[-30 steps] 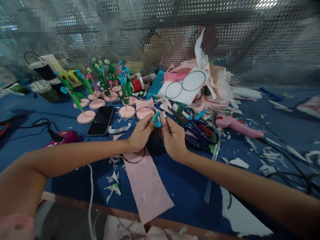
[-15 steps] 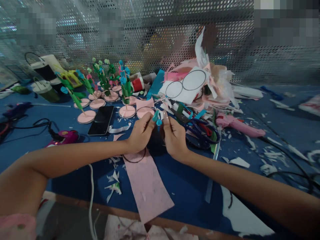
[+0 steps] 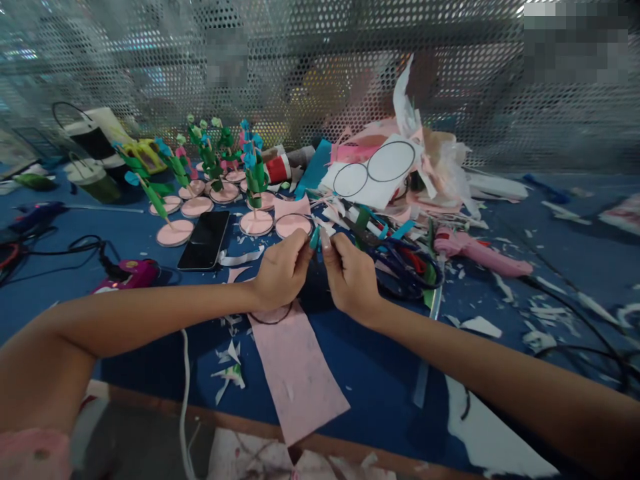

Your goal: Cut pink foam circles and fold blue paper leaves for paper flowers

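My left hand [image 3: 283, 267] and my right hand [image 3: 354, 277] meet fingertip to fingertip above the middle of the table. Between their thumbs and fingers is pinched a small blue piece of paper [image 3: 315, 238], mostly covered by the fingertips. Just behind the hands lies a pink disc [image 3: 293, 227] with a dark outline. Under my left wrist a pink strip of felt or paper [image 3: 300, 373] stretches toward the front edge, with part of a drawn circle on it. Blue-handled scissors [image 3: 400, 267] rest beside my right hand.
Paper flowers with green leaves [image 3: 257, 177] stand on pink discs at the back left, near a black phone [image 3: 204, 241]. Rightward lie a pink glue gun [image 3: 483, 253] and a scrap heap [image 3: 390, 173]. A perforated metal screen [image 3: 320, 80] rises behind.
My fingertips have closed in around the blue piece, so less of it shows. Both hands stay in nearly the same place, and the view has shifted slightly.
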Demonstrator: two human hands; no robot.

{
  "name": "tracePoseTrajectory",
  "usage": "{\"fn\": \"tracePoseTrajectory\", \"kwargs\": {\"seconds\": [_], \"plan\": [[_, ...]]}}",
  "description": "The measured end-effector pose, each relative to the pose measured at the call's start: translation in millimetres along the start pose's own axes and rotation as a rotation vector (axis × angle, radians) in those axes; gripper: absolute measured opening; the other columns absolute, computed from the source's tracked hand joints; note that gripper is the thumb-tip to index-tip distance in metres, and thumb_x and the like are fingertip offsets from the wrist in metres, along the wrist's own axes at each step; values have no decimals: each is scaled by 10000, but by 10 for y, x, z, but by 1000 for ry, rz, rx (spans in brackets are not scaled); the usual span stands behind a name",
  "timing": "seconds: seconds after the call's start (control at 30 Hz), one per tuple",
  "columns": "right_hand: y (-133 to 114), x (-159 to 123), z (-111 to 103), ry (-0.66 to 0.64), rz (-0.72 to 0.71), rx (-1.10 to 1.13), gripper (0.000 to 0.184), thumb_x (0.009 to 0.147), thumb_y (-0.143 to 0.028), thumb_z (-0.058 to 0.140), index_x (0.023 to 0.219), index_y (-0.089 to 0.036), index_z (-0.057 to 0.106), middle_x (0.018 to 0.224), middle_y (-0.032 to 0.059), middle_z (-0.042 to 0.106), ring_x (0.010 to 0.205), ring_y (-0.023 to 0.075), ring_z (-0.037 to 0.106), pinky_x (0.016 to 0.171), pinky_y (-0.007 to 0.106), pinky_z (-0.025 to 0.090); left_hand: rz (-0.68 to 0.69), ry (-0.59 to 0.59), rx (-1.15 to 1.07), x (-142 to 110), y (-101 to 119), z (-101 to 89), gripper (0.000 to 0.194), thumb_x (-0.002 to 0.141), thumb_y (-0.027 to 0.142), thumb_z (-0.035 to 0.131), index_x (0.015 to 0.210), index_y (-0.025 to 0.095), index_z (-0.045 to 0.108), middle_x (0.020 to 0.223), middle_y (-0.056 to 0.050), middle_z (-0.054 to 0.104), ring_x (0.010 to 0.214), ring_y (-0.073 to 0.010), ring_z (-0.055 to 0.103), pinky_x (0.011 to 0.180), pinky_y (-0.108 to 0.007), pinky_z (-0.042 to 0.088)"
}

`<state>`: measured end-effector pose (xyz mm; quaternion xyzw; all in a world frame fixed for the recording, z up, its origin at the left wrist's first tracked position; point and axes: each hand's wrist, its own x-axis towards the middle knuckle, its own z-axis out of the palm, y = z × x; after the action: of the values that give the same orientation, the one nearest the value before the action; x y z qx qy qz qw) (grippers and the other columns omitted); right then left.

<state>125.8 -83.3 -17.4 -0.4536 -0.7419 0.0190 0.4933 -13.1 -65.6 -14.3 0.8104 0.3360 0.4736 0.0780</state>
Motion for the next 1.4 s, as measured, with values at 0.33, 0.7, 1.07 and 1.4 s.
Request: {"fn": "tracePoseTrajectory", "kwargs": {"seconds": [0.33,0.7,1.07,1.4], "plan": [[13,-12,-30,44,-154,159,290,938,-214,394,655,-228,331,575,-26,405,514,117,409,520,248,340,-20,-57,-305,2,-63,-55,286,962,396,280,809,201,423,647,24,448,554,-103,421,541,-239,357],[-15,-11,-10,-24,-127,209,228,943,-215,375,715,-225,370,572,-48,410,478,96,408,502,229,327,195,-56,-212,29,-75,-64,210,968,245,272,814,199,408,700,8,447,609,-103,440,575,-235,381],[-86,-48,5,-33,16,381,309,950,-289,380,649,-228,340,506,-62,374,408,86,358,447,224,330,233,-47,-180,20,-42,-24,180,963,235,248,831,210,367,686,11,443,578,-116,437,564,-251,382],[-84,-52,-15,4,-44,260,307,943,-253,365,642,-227,312,497,-61,349,405,83,349,426,218,291,205,-89,-202,23,-41,-23,206,969,265,233,829,207,373,694,5,456,599,-118,454,573,-248,390]]}}
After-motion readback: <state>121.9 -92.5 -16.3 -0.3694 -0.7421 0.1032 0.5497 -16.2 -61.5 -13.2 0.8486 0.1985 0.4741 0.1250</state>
